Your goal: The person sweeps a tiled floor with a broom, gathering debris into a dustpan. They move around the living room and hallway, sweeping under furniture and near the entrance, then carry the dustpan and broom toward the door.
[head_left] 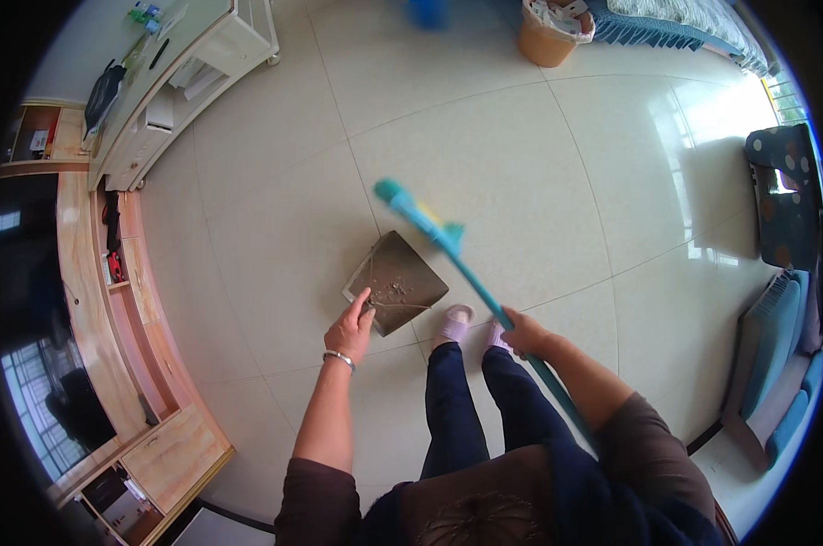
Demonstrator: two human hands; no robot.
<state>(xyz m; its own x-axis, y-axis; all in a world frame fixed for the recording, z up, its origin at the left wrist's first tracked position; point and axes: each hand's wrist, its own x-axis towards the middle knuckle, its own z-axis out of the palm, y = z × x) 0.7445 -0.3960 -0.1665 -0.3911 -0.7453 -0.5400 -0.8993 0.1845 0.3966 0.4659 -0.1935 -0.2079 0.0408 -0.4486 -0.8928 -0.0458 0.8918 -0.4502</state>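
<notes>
In the head view, the right hand (523, 332) is wrapped around the long teal pole of a broom (477, 284), gripping it in front of the body. The pole slants from beside the right arm up and leftward across the picture; its far end is blurred, with a smear of yellow and green beside it.

The left hand (349, 328), a silver-coloured bracelet (340, 358) at its wrist, is over the near left edge of a dark brown, square-cornered dustpan (411, 272). Its fingers are partly bent around a thin, wire-like handle (401, 307) — I cannot tell whether they close on it. Small crumbly debris (394, 291) lies in the pan, which is on the pale, glossy tiled floor (484, 136), just ahead of a pair of pale lilac slippers (457, 324) on the person's feet.

Well apart, near the top edge, stands an orange-brown bin with a white liner (544, 47) — pale, crumpled stuff shows inside. A wood-toned cabinet (173, 455) lines the left side.
</notes>
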